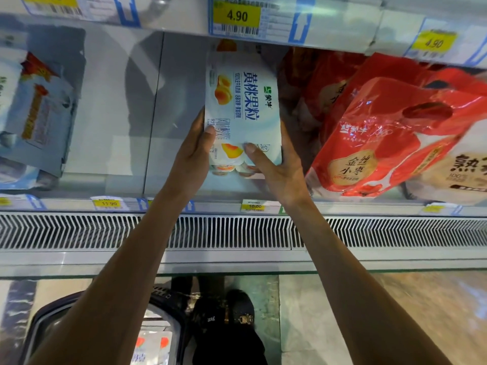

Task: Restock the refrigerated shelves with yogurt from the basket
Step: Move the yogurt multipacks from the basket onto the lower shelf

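Note:
A white and blue yogurt multipack (243, 101) with yellow peach pictures lies lengthwise in the refrigerated shelf (184, 204), its far end deep inside. My left hand (193, 156) grips its near left side, thumb on top. My right hand (276, 167) grips the near right corner, thumb across the top. The dark basket (105, 327) stands on the floor at the lower left, with more white yogurt packs (151, 343) inside it.
Red bagged yogurt packs (390, 138) crowd the shelf just right of the multipack. Blue-white packs (34, 114) lie at the far left, with bare shelf between. A vent grille (237, 233) runs along the cabinet front. Price tags (237, 17) line the shelf edges. My shoes (229, 314) stand beside the basket.

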